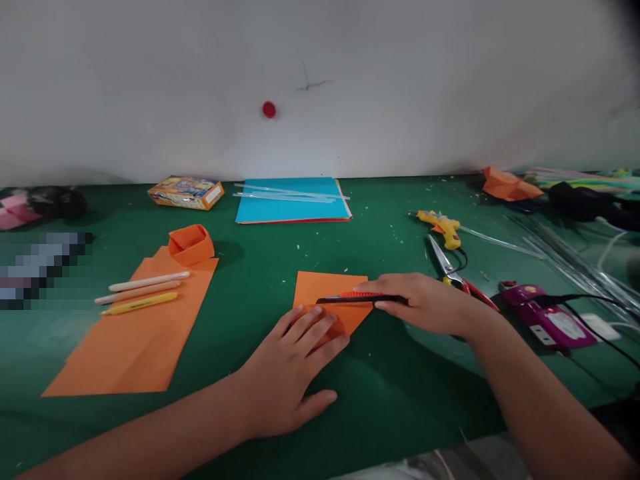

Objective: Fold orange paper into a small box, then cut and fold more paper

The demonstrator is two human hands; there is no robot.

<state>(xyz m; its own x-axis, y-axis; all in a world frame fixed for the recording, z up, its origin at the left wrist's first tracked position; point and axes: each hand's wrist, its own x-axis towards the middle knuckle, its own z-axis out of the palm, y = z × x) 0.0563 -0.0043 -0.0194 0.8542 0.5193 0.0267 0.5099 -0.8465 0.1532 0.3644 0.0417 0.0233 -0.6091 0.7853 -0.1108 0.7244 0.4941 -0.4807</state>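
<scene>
A piece of orange paper [323, 283] lies on the green table in front of me, with a fold or cut line across it. My left hand [295, 370] rests flat on its lower part, fingers spread and thumb out on the table. Closed around an orange and black utility knife [353, 298], my right hand [423, 300] comes in from the right. The knife lies nearly level over the paper, its dark tip pointing left, just above my left fingertips. My fingers hide part of its handle.
Larger orange sheets [135, 353] at left carry a folded orange paper piece [193, 245] and several pens [143, 303]. Blue paper [290, 210] and a small box [186, 192] stand behind. At right are a yellow glue gun [440, 227], scissors [440, 257] and a purple power strip [550, 317] with cords.
</scene>
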